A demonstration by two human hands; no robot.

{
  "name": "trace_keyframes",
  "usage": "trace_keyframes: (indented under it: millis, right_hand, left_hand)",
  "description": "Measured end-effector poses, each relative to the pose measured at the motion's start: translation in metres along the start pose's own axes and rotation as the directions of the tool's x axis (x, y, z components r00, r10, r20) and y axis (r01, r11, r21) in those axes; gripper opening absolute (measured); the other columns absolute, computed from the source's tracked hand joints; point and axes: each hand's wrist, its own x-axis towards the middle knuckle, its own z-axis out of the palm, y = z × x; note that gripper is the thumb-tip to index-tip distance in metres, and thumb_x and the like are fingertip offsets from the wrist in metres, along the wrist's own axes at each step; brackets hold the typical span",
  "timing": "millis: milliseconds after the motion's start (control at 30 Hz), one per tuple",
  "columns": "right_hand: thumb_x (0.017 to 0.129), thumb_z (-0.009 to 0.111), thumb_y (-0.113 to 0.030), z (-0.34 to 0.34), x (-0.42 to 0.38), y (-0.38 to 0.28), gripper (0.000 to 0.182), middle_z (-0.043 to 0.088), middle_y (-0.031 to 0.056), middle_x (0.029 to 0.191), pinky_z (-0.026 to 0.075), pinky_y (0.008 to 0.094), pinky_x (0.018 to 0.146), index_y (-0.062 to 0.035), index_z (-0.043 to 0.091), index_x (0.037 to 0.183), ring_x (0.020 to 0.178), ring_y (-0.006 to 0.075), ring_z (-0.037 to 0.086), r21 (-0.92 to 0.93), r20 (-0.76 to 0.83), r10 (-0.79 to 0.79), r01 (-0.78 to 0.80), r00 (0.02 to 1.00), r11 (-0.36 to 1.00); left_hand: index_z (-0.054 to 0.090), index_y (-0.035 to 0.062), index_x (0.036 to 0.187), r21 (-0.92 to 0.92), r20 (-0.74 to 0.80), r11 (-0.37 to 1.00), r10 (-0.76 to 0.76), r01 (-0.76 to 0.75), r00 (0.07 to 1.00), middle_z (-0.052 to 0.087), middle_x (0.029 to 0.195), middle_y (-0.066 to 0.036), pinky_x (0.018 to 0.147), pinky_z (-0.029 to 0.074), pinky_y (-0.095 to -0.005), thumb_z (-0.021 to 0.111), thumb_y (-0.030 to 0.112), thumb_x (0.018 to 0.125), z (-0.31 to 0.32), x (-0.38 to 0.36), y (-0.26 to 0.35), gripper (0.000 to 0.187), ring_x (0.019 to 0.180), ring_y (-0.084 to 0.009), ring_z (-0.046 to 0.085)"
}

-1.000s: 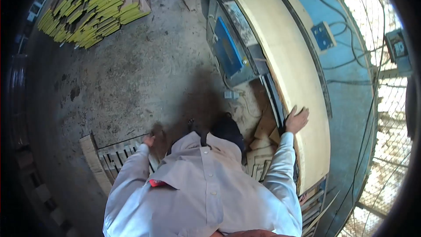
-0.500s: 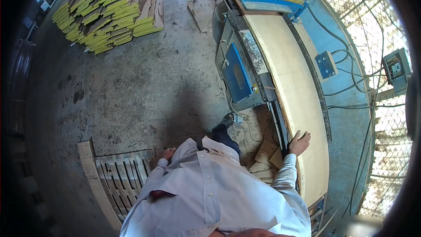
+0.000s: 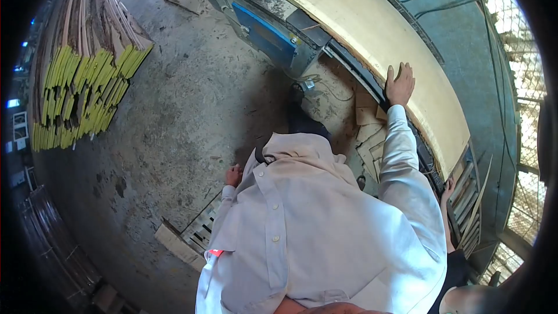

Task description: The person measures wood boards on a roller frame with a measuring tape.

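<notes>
Pale board (image 3: 372,23): runs in a long sweep from the top centre of the frame to the right, lying flat over the machine (image 3: 290,0) with its broad face up; the bed seems to bear its weight, so no full grip is needed at this spot.
Right hand (image 3: 400,84): rests on the board's near edge, right of centre, palm down; the fingers lie extended on the face with the thumb apart. The flat palm looks meant to steady or guide the wood rather than lift it.
Left hand (image 3: 233,175): hangs beside the shirt (image 3: 325,215), left of centre, fingers loosely curled; whether anything is in them, I cannot tell. It is well apart from the board, probably because one palm is enough here.
Other person's hand (image 3: 449,186): at the board's near end, lower right, likely supporting that end; its exact grip is too small to tell.
Blue panel (image 3: 264,35): upright on the machine's side, upper centre, facing the floor (image 3: 168,99), perhaps for easy reach.
Wood scraps (image 3: 367,113): lie low beside the machine, right of centre, perhaps dropped there as offcuts.
Plank stack (image 3: 87,75): upper left, yellow-green ends roughly together, perhaps piled for compact storage.
Slatted wood (image 3: 203,227): low on the floor, lower left of centre; its use is unclear.
</notes>
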Motion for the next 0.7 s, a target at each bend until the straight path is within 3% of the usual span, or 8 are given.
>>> trace_keyframes:
  millis: [33, 267, 333, 533, 600, 700]
  right_hand:
    - [0.1, 0.052, -0.049, 0.0, -0.001, 0.001, 0.06, 0.043, 0.0152, 0.156, 0.022, 0.0486, 0.123, -0.0095, 0.05, 0.145, 0.148, 0.03, 0.035, -0.01, 0.012, 0.002, -0.002, 1.0, 1.0]
    - [0.1, 0.051, -0.05, -0.001, -0.001, -0.002, 0.06, 0.042, 0.015, 0.157, 0.021, 0.0488, 0.123, -0.0102, 0.049, 0.145, 0.148, 0.0298, 0.034, -0.003, 0.004, 0.003, -0.003, 1.0, 1.0]
    - [0.1, 0.052, -0.049, -0.003, -0.002, -0.002, 0.059, 0.043, 0.0153, 0.156, 0.023, 0.0495, 0.122, -0.0092, 0.051, 0.144, 0.148, 0.0302, 0.035, 0.001, -0.011, -0.006, 0.006, 1.0, 1.0]
    - [0.1, 0.053, -0.047, -0.007, -0.001, -0.004, 0.059, 0.046, 0.0166, 0.153, 0.024, 0.0498, 0.121, -0.0067, 0.052, 0.143, 0.147, 0.0302, 0.037, 0.009, -0.011, -0.019, 0.019, 1.0, 1.0]
    - [0.1, 0.052, -0.047, -0.007, -0.002, -0.004, 0.059, 0.046, 0.0166, 0.154, 0.024, 0.0492, 0.122, -0.0063, 0.052, 0.143, 0.147, 0.03, 0.036, 0.017, -0.019, -0.028, 0.028, 0.999, 0.999]
    - [0.101, 0.052, -0.047, -0.009, -0.005, -0.005, 0.059, 0.046, 0.0165, 0.154, 0.023, 0.0483, 0.122, -0.0056, 0.052, 0.143, 0.147, 0.0298, 0.036, 0.014, -0.018, -0.026, 0.027, 1.0, 1.0]
  left_hand:
    - [0.071, -0.002, 0.099, 0.155, 0.04, 0.986, 0.05, -0.056, 0.998, 0.072, 0.089, -0.012, 0.071, 0.055, -0.0386, 0.058, 0.037, 0.101, -0.003, 0.002, -0.001, 0.041, 0.078, -0.0252, 0.069]
    - [0.072, -0.0015, 0.097, 0.062, -0.037, 0.997, -0.038, 0.041, 0.999, 0.072, 0.086, -0.012, 0.075, 0.053, -0.0376, 0.058, 0.037, 0.1, -0.001, -0.007, 0.03, 0.041, 0.079, -0.0218, 0.066]
    - [0.072, -0.0016, 0.097, 0.096, 0.03, 0.995, -0.015, 0.012, 0.999, 0.072, 0.085, -0.012, 0.074, 0.052, -0.0366, 0.059, 0.036, 0.099, -0.003, -0.004, 0.03, 0.04, 0.078, -0.021, 0.066]
    - [0.073, -0.0011, 0.094, 0.203, -0.041, 0.979, 0.001, 0.007, 0.999, 0.073, 0.084, -0.012, 0.073, 0.052, -0.0364, 0.059, 0.037, 0.098, -0.009, -0.024, 0.038, 0.041, 0.078, -0.0212, 0.067]
    - [0.074, 0.0006, 0.092, 0.163, -0.065, 0.987, 0.005, 0.006, 0.998, 0.073, 0.085, -0.015, 0.076, 0.052, -0.0399, 0.059, 0.04, 0.097, -0.008, -0.026, 0.026, 0.043, 0.081, -0.0266, 0.069]
    - [0.076, 0.0034, 0.092, 0.286, -0.082, 0.956, 0.088, -0.061, 0.993, 0.074, 0.096, -0.022, 0.085, 0.052, -0.048, 0.058, 0.047, 0.094, -0.006, -0.018, -0.006, 0.047, 0.092, -0.0407, 0.069]
